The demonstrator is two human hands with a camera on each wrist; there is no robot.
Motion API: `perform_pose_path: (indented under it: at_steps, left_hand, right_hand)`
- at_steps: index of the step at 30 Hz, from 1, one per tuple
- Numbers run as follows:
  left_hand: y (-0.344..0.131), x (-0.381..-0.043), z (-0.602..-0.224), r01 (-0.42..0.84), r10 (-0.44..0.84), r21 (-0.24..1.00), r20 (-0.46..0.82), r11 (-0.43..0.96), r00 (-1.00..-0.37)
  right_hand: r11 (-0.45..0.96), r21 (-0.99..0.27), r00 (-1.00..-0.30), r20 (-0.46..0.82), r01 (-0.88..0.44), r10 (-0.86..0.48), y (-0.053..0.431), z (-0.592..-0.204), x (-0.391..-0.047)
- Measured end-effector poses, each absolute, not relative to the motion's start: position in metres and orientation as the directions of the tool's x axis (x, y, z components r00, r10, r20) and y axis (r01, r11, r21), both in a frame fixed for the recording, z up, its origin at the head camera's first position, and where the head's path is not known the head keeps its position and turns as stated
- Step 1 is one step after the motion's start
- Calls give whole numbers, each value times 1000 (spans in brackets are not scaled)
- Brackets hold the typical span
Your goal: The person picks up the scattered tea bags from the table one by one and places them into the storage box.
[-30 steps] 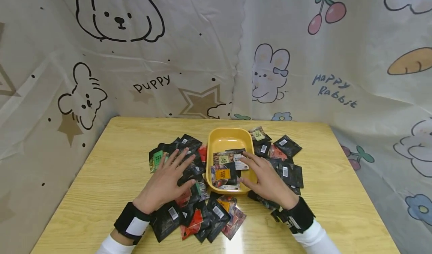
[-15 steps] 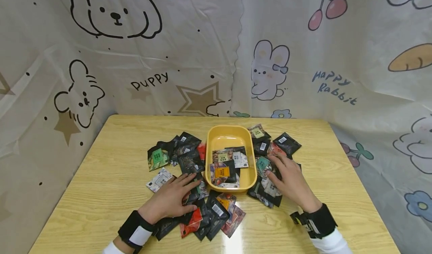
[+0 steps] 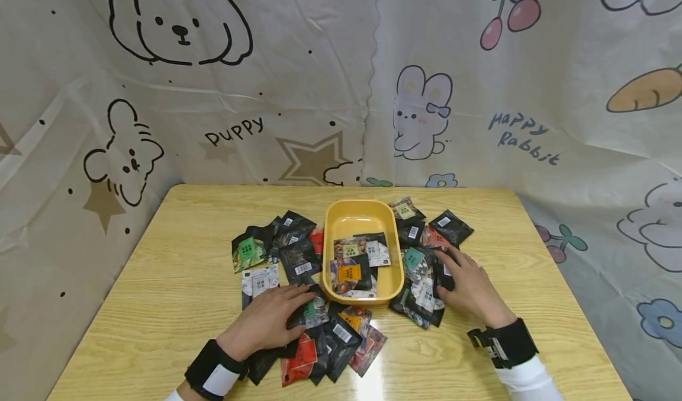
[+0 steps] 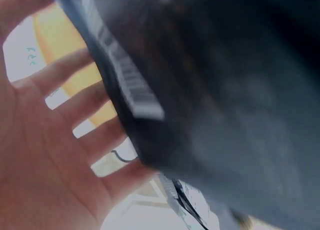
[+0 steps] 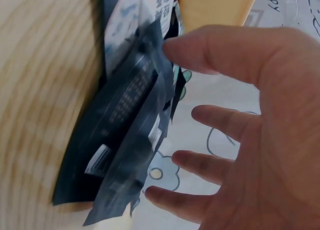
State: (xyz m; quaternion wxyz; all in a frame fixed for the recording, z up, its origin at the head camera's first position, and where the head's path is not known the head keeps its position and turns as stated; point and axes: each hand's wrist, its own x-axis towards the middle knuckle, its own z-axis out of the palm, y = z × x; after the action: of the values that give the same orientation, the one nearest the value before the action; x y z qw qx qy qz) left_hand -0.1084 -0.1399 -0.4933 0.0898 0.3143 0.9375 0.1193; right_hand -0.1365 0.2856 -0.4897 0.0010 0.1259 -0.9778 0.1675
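Several small black foil packets with coloured or white labels lie in heaps around a yellow tray [image 3: 362, 208]. My left hand [image 3: 266, 324] rests on the left heap, beside a green-labelled packet [image 3: 315, 311]. A dark packet [image 4: 210, 99] fills much of the left wrist view and covers the ends of the extended fingers. My right hand [image 3: 471, 282] is at the right edge of the other heap. In the right wrist view its thumb is right at the top of a black packet [image 5: 120, 120], while the other fingers are spread apart, away from the packets.
Inside the tray lie several packets, including one with an orange label [image 3: 348, 272]. Red-labelled [image 3: 303, 350] and black packets lie in front of it on the wooden table [image 3: 202, 211]. A printed curtain [image 3: 314, 93] hangs behind the table's back edge.
My right hand has left the tray and moved right to the outer edge of the right heap. My left hand has come down toward the front, uncovering a white-labelled packet, which has turned.
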Motion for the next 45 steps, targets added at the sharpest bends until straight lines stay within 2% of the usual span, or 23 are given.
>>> perform_pose_path:
  at_steps: [10,16,19,22,31,37,42,45]
  left_hand:
    - [-138,-108,-493,521,577,329,-94,787,-812]
    - [-140,-102,-490,364,425,287,-194,886,-884]
    - [-140,-100,-490,329,398,272,-257,904,-881]
    - [-142,-99,-491,330,395,257,-268,908,-879]
    - [-146,-96,-490,383,413,200,-139,902,-900]
    - [-154,-99,-476,387,386,204,47,899,-921]
    - [-162,-111,-458,444,390,200,259,873,-884]
    - [-157,-123,-446,495,422,216,311,842,-852]
  right_hand:
    - [906,-369,-974,-6,-206,-224,293,-496,-135]
    - [910,-368,-979,2,-190,-204,296,-500,-136]
    - [914,-368,-982,-9,-170,-186,295,-500,-137]
    - [919,-353,-982,-10,-174,-189,294,-500,-138]
    - [914,-261,-947,163,-312,-277,296,-506,-138]
    - [894,-275,-925,240,-355,-294,299,-507,-136]
    - [891,-291,-923,273,-348,-271,295,-501,-133]
    - [893,-287,-918,296,-347,-262,293,-495,-128]
